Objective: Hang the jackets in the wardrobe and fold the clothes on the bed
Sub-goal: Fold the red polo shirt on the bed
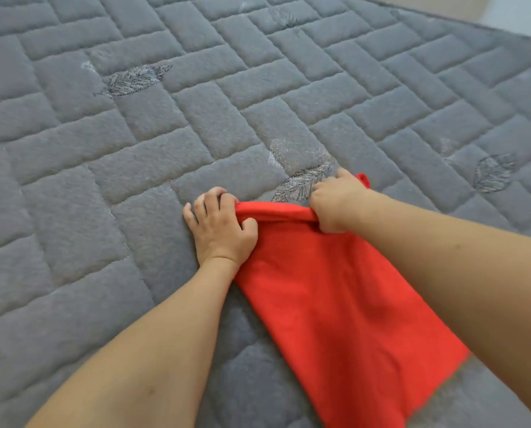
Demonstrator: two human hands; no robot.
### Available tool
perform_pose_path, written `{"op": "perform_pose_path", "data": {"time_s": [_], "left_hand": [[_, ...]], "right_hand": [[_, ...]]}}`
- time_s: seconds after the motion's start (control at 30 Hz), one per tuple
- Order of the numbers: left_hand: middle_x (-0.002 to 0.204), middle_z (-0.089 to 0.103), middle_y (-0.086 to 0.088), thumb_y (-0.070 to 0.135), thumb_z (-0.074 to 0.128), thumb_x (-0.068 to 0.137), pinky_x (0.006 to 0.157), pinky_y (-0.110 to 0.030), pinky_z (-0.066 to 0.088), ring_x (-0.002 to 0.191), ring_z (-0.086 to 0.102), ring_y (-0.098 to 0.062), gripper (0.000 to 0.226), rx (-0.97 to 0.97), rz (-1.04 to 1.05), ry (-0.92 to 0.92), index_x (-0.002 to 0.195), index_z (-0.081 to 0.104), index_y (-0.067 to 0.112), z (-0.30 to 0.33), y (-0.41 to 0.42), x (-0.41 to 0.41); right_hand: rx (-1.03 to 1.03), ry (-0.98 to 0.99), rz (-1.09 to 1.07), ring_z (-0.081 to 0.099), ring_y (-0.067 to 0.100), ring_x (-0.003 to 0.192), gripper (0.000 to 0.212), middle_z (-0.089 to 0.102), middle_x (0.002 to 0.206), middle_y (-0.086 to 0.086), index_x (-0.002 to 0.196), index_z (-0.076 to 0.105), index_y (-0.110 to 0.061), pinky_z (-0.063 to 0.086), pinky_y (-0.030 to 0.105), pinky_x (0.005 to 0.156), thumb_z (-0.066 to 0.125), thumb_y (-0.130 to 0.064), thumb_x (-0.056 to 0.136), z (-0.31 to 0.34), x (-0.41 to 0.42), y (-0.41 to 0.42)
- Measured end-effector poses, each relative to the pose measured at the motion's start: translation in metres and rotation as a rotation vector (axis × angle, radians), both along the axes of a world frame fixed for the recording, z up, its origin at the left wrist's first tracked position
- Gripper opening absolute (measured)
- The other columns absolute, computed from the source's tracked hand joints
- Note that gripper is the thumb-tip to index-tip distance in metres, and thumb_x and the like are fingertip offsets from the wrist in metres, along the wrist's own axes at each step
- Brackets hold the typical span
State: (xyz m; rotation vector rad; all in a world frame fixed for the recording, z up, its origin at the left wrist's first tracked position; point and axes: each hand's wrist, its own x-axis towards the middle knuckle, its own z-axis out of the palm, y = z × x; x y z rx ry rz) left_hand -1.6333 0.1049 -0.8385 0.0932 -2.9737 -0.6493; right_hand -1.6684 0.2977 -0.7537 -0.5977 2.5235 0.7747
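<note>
A red garment (344,304) lies flat on the grey quilted bed (134,149), stretching from the lower right toward the middle. Its far edge is rolled over into a thick fold. My left hand (221,227) grips the left end of that fold, thumb on top and fingers curled round it. My right hand (335,202) grips the right end in a fist. A small red strip pokes out beyond my right hand. My right forearm covers the garment's right side.
The grey bedcover has a brick-pattern quilting with embroidered leaves (137,78). The bed's far edge runs along the upper right, with pale floor or wall (517,10) beyond it.
</note>
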Motion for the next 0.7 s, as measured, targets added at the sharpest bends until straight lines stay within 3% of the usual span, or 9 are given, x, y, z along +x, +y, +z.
{"op": "perform_pose_path", "data": {"time_s": [0.07,0.13,0.23,0.33,0.5,0.6,0.7], "left_hand": [[0.115,0.055,-0.01,0.033,0.045,0.07,0.106,-0.048,0.028,0.111,0.046,-0.033,0.038,0.037,-0.113,-0.016,0.097,0.061,0.011,0.011,-0.013,0.012],[0.097,0.057,-0.008,0.029,0.045,0.07,0.088,-0.042,0.037,0.093,0.049,-0.032,0.026,0.148,-0.201,-0.079,0.086,0.056,0.012,0.023,-0.032,0.031],[0.073,0.054,-0.001,0.024,0.051,0.076,0.063,-0.036,0.038,0.074,0.053,-0.027,0.011,0.322,-0.314,-0.357,0.075,0.049,0.013,0.051,-0.068,0.061],[0.071,0.06,0.005,0.02,0.06,0.085,0.06,-0.03,0.042,0.07,0.059,-0.017,0.007,0.154,-0.497,-0.619,0.079,0.058,0.021,0.104,-0.095,0.069],[0.076,0.056,0.002,0.02,0.057,0.088,0.07,-0.037,0.045,0.083,0.058,-0.028,0.01,-0.009,-0.453,-0.349,0.083,0.049,0.016,0.224,-0.11,0.035],[0.084,0.054,-0.005,0.028,0.053,0.092,0.066,-0.038,0.038,0.085,0.057,-0.034,0.021,-0.104,-0.395,-0.202,0.088,0.035,0.017,0.315,-0.123,0.031],[0.089,0.06,-0.011,0.03,0.051,0.095,0.064,-0.036,0.035,0.088,0.059,-0.036,0.021,-0.209,-0.432,-0.013,0.09,0.035,0.019,0.399,-0.141,0.039]], "right_hand": [[-0.034,0.016,0.001,0.063,0.021,0.108,0.022,0.068,0.115,0.001,0.104,0.066,-0.022,0.037,0.033,0.085,0.052,-0.027,0.088,0.009,0.035,-0.002],[-0.053,-0.009,-0.035,0.066,0.023,0.106,0.024,0.069,0.114,0.002,0.106,0.068,-0.02,0.039,0.031,0.073,0.052,-0.023,0.088,0.022,0.062,-0.009],[-0.079,-0.047,-0.114,0.065,0.026,0.107,0.029,0.067,0.119,0.003,0.112,0.066,-0.02,0.038,0.031,0.068,0.052,-0.021,0.087,0.051,0.085,-0.022],[-0.105,-0.028,-0.154,0.064,0.028,0.107,0.029,0.066,0.119,0.004,0.113,0.064,-0.02,0.04,0.032,0.07,0.05,-0.018,0.087,0.097,0.097,-0.03],[-0.16,0.209,-0.191,0.065,0.029,0.1,0.019,0.066,0.11,0.005,0.105,0.046,-0.018,0.037,0.032,0.062,0.044,-0.008,0.089,0.191,0.095,-0.035],[-0.225,0.411,-0.166,0.065,0.03,0.102,0.02,0.066,0.111,0.007,0.107,0.053,-0.014,0.033,0.032,0.066,0.042,-0.007,0.091,0.262,0.1,-0.046],[-0.271,0.566,-0.142,0.064,0.033,0.101,0.021,0.066,0.11,0.01,0.106,0.054,-0.011,0.035,0.034,0.07,0.043,-0.005,0.09,0.326,0.108,-0.061]]}}
